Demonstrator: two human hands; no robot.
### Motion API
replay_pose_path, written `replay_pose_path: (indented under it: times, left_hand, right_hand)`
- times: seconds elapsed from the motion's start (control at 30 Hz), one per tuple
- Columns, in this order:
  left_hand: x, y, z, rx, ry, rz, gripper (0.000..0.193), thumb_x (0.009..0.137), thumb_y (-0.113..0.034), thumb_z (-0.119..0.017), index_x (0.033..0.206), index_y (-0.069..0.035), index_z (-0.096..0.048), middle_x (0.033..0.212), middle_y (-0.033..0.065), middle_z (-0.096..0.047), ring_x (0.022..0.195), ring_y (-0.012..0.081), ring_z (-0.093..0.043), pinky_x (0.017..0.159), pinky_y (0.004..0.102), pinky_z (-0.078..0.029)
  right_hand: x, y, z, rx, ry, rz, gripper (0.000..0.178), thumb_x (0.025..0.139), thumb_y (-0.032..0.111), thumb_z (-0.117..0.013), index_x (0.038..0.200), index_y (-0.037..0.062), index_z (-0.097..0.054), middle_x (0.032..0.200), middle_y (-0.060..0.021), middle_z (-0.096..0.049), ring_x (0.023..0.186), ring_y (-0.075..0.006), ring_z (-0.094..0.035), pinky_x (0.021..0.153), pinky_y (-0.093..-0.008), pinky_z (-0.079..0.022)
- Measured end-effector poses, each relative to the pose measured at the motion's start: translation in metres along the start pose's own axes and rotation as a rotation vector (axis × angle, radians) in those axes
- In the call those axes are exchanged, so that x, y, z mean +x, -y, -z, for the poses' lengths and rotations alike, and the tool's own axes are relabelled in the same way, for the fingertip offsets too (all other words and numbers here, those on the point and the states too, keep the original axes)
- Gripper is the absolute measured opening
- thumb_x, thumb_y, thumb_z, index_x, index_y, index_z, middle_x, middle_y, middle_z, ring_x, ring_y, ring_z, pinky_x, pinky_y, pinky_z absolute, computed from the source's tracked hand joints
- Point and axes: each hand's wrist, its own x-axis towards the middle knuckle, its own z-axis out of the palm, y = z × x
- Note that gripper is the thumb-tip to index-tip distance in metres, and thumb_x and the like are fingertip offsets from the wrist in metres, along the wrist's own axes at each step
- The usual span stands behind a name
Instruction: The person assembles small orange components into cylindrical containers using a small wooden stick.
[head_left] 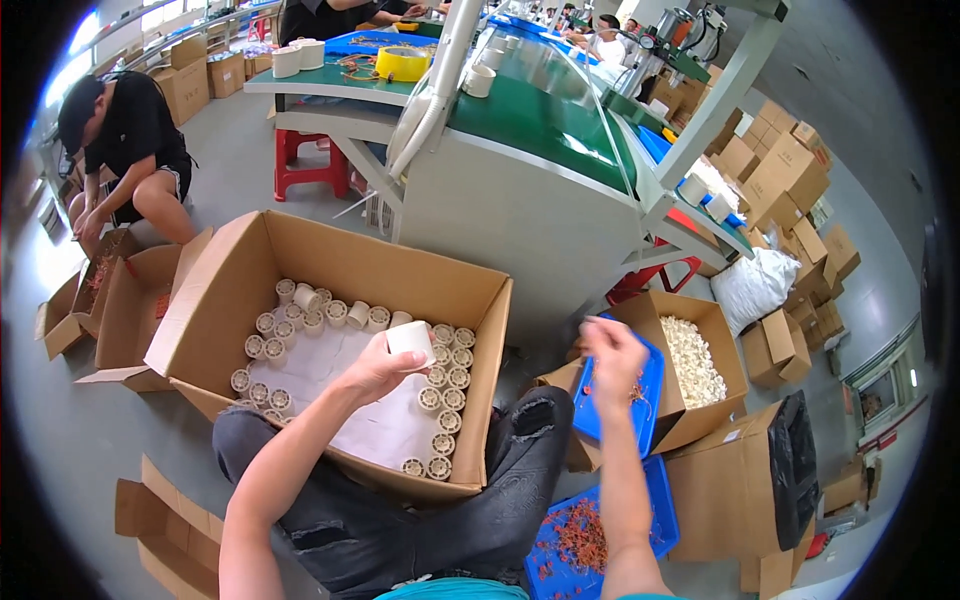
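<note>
My left hand point(374, 370) is closed round a white plastic cylinder point(410, 343) and holds it over the open cardboard box point(340, 245) in front of me. Inside that box, several off-white cylindrical parts point(430, 399) with slotted ends stand in rows along the sides, on a white sheet point(385, 428). To the right, my right hand point(612, 358) is raised over a blue tray point(648, 385) with a few small orange pieces. Its fingers are curled together and slightly blurred. Whether a small thing sits between them is hard to see.
Nearer me, another blue tray point(660, 500) holds orange pieces point(580, 538). A carton of small cream parts point(692, 362) stands at the right. Ahead is a green-topped conveyor bench point(540, 120). Another person point(135, 135) sits bent over cartons at the far left.
</note>
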Motion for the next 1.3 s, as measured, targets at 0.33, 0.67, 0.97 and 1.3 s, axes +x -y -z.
replay_pose_path:
  times: [0.33,0.67,0.97,1.3]
  left_hand:
    - [-0.028,-0.051,0.016,0.058,0.012,-0.079,0.061,0.082,-0.038,-0.072,0.124,0.002,-0.054,0.12,0.0175,-0.062,0.112,0.0326,-0.061,0.094,0.0479,-0.051]
    - [-0.021,-0.052,0.018,0.47,-0.118,0.106,0.04,0.081,-0.025,-0.079,0.11,-0.005,-0.06,0.099,0.0027,-0.064,0.09,0.0105,-0.06,0.077,0.0282,-0.05]
    - [-0.029,-0.066,0.014,0.678,-0.104,-0.038,0.04,0.075,-0.017,-0.083,0.104,-0.005,-0.058,0.1,0.0027,-0.064,0.093,0.0098,-0.06,0.078,0.0302,-0.049]
    - [-0.015,-0.039,0.021,1.388,-0.491,-0.784,0.06,0.072,-0.008,-0.083,0.121,-0.005,-0.05,0.111,0.0145,-0.058,0.103,0.0326,-0.059,0.087,0.0398,-0.049]
  right_hand:
    - [-0.029,0.033,-0.21,0.464,0.687,-0.448,0.026,0.089,0.001,-0.064,0.113,-0.0107,-0.065,0.094,-0.0137,-0.071,0.075,-0.0171,-0.069,0.069,-0.0254,-0.057]
    - [-0.018,-0.012,-0.178,0.128,0.658,-0.197,0.025,0.083,-0.008,-0.067,0.108,-0.0082,-0.069,0.098,-0.014,-0.071,0.085,-0.0188,-0.071,0.073,-0.0268,-0.057]
    - [-0.022,-0.005,-0.175,-0.011,0.627,0.026,0.021,0.082,-0.009,-0.065,0.102,-0.0041,-0.072,0.094,-0.0099,-0.071,0.077,-0.0156,-0.069,0.07,-0.0264,-0.057]
    - [-0.043,0.022,-0.172,0.232,0.29,0.409,0.019,0.083,-0.008,-0.07,0.102,-0.0045,-0.071,0.101,-0.009,-0.067,0.081,-0.0133,-0.065,0.066,-0.023,-0.054]
